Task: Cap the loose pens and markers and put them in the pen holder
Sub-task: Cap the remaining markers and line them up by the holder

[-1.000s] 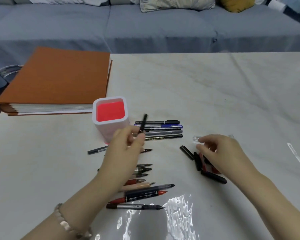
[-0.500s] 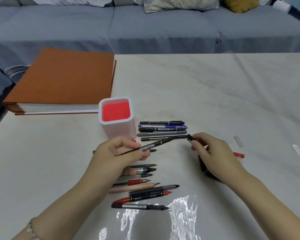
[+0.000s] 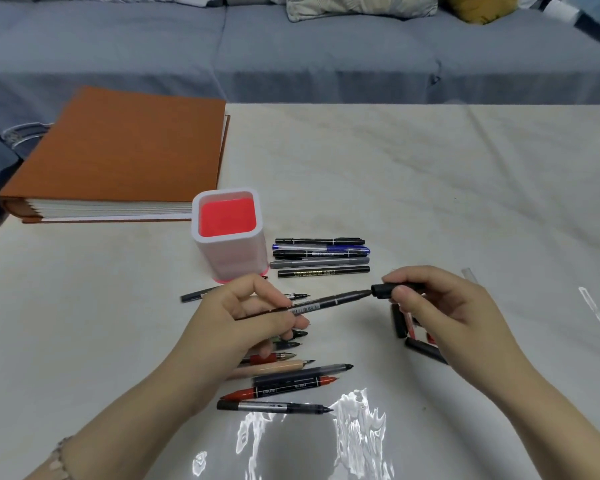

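Left hand [image 3: 253,317]: pinches black pen [image 3: 329,303] level, steadying its tip for capping.
Right hand [image 3: 430,299]: grips cap [image 3: 383,291], aligned at tip.

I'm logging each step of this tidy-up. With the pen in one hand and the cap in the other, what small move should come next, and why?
Probably push the black cap in the right hand onto the tip of the black pen held by the left hand: cap and tip already meet, but the cap does not look seated.

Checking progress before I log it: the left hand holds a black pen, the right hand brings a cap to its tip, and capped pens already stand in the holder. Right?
Not quite. The head view shows the pen holder empty; the capped pens lie on the table beside it. The rest stands.
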The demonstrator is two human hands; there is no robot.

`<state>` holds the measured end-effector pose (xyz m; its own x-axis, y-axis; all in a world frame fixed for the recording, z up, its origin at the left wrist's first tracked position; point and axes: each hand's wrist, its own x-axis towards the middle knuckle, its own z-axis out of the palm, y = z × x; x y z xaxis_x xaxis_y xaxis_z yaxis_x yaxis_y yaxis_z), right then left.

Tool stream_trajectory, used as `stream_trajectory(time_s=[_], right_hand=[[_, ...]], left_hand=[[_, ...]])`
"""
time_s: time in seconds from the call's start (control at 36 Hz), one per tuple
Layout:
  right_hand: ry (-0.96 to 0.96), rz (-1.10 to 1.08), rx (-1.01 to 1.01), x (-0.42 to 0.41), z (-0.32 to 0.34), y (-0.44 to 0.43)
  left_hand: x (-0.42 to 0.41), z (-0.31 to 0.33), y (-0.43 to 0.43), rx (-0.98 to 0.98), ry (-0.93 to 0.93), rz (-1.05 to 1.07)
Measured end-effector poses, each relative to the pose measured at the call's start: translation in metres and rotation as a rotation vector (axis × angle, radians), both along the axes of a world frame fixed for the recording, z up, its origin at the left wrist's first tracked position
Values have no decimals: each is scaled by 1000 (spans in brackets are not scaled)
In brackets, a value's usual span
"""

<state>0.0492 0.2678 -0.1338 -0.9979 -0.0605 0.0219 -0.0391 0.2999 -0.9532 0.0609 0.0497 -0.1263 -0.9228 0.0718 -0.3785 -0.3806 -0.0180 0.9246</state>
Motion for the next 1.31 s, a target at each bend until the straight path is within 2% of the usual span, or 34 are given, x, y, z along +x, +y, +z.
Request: stream_trajectory(time_s=[0.17,0.42,0.72,0.78,0.81,0.92,0.97,1.06,1.22,1.28,1.31], right_hand=[[51,156,50,5,-2,-7],[230,169,118,9,-3,-8],[450,242,241,10,-10,-8],[425,275,291,10,-16,-7],[387,287,320,10,-19,-8],[221,320,417,9,-37,-11],[199,397,483,7,-42,-11],[337,451,606,8,-45,-9],[601,391,779,8,-52,-3],[594,383,827,-1,-53,-3],[573,377,834,-7,-52,-4]], left_hand=[[4,7,11,-2,33,-26],[7,8,18,-43,125,-31],[4,-6,10,116,-40,-147],[2,-13,8,4,-47,-201],[1,-16,8,-132,-1,-260],[-1,-19,11,-891,346,-605],[-1,-18,15,-1001,420,-613],[-4,-21,17,-884,318,-661],[-16,-42,12,-264,-93,-531],[-16,-46,14,-192,-114,-457],[-14,-47,15,-218,-86,-408]])
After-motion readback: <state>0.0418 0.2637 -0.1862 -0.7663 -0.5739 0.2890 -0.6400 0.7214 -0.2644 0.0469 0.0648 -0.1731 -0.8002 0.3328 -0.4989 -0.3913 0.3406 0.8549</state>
